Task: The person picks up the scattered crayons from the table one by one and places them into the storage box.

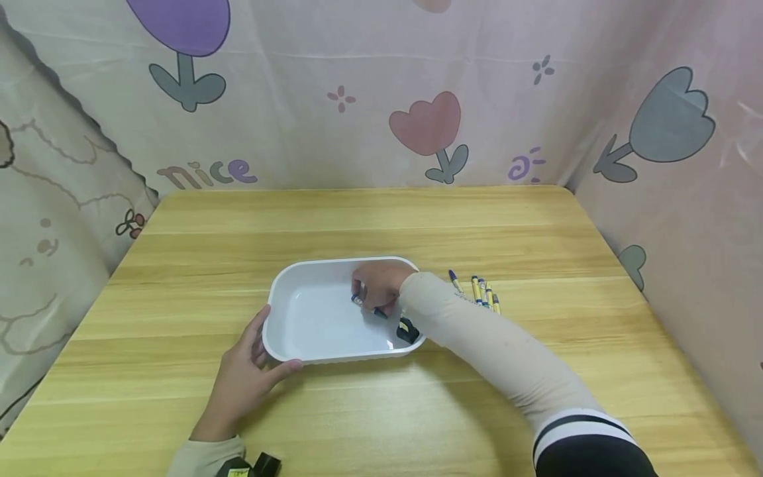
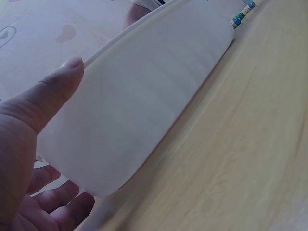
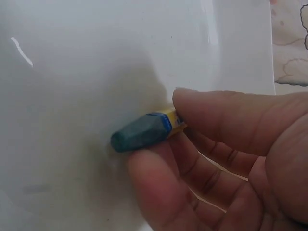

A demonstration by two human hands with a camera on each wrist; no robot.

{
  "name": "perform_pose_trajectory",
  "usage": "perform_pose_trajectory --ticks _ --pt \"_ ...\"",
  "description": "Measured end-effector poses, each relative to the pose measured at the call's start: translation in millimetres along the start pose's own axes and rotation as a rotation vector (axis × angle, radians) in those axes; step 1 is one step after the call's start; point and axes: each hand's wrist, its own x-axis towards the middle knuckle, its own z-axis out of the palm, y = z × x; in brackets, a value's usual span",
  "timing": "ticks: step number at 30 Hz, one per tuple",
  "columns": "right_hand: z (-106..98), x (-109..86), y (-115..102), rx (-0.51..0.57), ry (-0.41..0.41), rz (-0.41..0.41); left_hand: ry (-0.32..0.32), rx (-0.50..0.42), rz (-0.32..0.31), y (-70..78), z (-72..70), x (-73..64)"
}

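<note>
A white plastic tray point(image 1: 322, 318) with rounded corners lies on the table. At its near left corner, my left hand point(image 1: 247, 371) holds it, thumb along the front rim and fingers around the left side. Seen from the left wrist, the thumb point(image 2: 57, 89) presses the tray's outer wall point(image 2: 130, 96) near the rim. My right hand point(image 1: 381, 285) is inside the tray, pinching a crayon point(image 3: 144, 131) between thumb and fingertips. That crayon has a dark green tip and a yellow and blue wrapper. It is close over the tray floor, lying nearly flat.
Several yellow and blue crayons point(image 1: 481, 291) lie on the wooden table point(image 1: 238, 232) just right of the tray, partly hidden behind my right forearm. A patterned cloth point(image 1: 334, 146) hangs along the table's back edge and both sides.
</note>
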Motion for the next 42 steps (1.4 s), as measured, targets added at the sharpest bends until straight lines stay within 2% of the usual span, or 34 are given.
perform_pose_trajectory --ticks 5,9,17,21,26,31,35,42 --pt "0 -1.2 1 -0.03 0.018 -0.004 0.002 0.024 -0.007 -0.3 1.1 1.2" --pt "-2 -2.1 1 -0.002 0.013 0.006 0.008 0.018 -0.013 -0.9 0.9 0.9" --pt "-19 -12.6 6 0.217 0.021 -0.035 0.016 0.009 -0.017 0.9 0.5 0.0" --pt "-34 -22.2 13 0.272 0.047 -0.064 0.015 0.034 -0.025 1.6 0.3 0.7" --pt "-51 -38.6 37 0.319 0.11 -0.07 0.02 0.055 -0.017 0.0 -0.8 1.9" --pt "-58 -55.4 72 0.44 0.134 -0.049 0.008 0.041 -0.015 -0.8 -1.2 2.1" --pt "-57 -68.6 101 0.521 0.139 -0.012 0.007 0.049 -0.014 -1.8 -2.0 1.8" --pt "-44 -89.5 151 0.598 0.15 0.057 0.008 0.034 -0.01 -1.2 -1.1 2.5"
